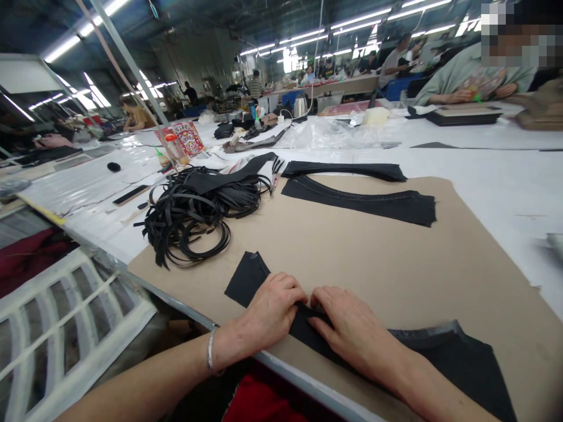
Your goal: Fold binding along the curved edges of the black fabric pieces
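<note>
A long, curved black fabric piece [466,366] lies along the table's near edge, passing under both of my hands. My left hand [275,308] is closed on its upper edge, left of the middle, with curled fingers. Close beside it, my right hand [347,322] pinches the same edge between thumb and bent fingers. Part of the edge is hidden beneath the hands. To the right, a narrow band along the edge looks folded over and shiny.
Brown paper [440,269] covers the near tabletop. A tangled heap of black strips [206,205] sits at left. Beyond my hands lie a black piece with a stitched curved edge [365,202] and a stack of narrow black pieces [343,170]. A person [470,76] works opposite.
</note>
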The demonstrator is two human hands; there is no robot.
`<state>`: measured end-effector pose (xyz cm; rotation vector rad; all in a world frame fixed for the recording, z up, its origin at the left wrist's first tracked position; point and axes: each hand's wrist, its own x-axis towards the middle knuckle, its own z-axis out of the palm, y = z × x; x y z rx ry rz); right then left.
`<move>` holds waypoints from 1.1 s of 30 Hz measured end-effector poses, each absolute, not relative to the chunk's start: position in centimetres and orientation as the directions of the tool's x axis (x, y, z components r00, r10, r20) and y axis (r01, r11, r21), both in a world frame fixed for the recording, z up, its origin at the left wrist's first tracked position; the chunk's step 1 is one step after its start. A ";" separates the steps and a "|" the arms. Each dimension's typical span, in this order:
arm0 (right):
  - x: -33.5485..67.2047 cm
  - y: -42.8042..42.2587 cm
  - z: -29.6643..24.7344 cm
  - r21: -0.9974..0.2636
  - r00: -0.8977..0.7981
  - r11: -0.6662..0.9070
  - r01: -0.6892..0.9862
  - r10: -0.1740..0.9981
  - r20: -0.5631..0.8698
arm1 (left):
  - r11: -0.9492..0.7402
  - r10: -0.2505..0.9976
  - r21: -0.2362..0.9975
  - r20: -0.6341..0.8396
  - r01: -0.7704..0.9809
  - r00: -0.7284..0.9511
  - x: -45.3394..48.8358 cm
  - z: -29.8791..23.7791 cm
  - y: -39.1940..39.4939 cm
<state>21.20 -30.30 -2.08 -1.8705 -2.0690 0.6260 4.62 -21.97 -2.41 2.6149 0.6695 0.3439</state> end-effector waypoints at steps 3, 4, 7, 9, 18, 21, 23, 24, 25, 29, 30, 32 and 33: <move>22.1 -30.4 -1.7 -0.496 -0.106 0.032 0.868 0.987 -0.121 | -0.799 0.485 0.465 0.121 0.382 0.866 4.8 -2.8 -21.8; 22.4 -30.4 -1.6 -0.504 -0.097 0.017 0.863 0.986 -0.134 | -0.799 0.480 0.466 0.117 0.379 0.869 5.0 -2.9 -21.8; 22.8 -30.6 -1.7 -0.555 -0.082 -0.019 0.831 0.984 -0.156 | -0.797 0.475 0.470 0.100 0.379 0.874 5.3 -3.1 -22.0; 23.0 -30.8 -1.8 -0.589 -0.090 -0.016 0.808 0.985 -0.150 | -0.789 0.480 0.480 0.090 0.384 0.873 5.5 -3.1 -22.3; 23.9 -32.4 -2.9 -0.684 -0.153 0.064 0.726 0.986 -0.071 | -0.788 0.495 0.476 0.109 0.392 0.862 5.1 -3.4 -23.5; 24.1 -33.0 -3.1 -0.663 -0.178 0.107 0.741 0.983 -0.040 | -0.802 0.486 0.451 0.113 0.391 0.867 4.7 -3.7 -24.2; 24.2 -33.3 -3.2 -0.626 -0.192 0.132 0.768 0.981 -0.028 | -0.816 0.469 0.434 0.109 0.382 0.877 4.4 -3.8 -24.7; 24.2 -33.4 -3.3 -0.602 -0.201 0.145 0.785 0.979 -0.027 | -0.821 0.462 0.431 0.113 0.375 0.880 4.3 -3.8 -25.0; 24.2 -33.5 -3.3 -0.575 -0.212 0.160 0.802 0.977 -0.024 | -0.825 0.455 0.428 0.118 0.369 0.882 4.3 -3.7 -25.2; 24.3 -33.8 -3.6 -0.479 -0.264 0.235 0.846 0.965 0.006 | -0.842 0.447 0.383 0.098 0.381 0.889 4.2 -3.6 -25.6; 24.4 -33.8 -3.7 -0.472 -0.272 0.248 0.846 0.962 0.018 | -0.848 0.443 0.364 0.091 0.384 0.892 4.2 -3.6 -25.7; 24.5 -34.0 -4.0 -0.488 -0.284 0.266 0.831 0.958 0.040 | -0.865 0.430 0.331 0.099 0.378 0.897 4.1 -3.7 -25.8; 24.5 -34.1 -4.1 -0.507 -0.286 0.271 0.819 0.957 0.048 | -0.875 0.422 0.313 0.114 0.371 0.899 4.1 -3.8 -26.0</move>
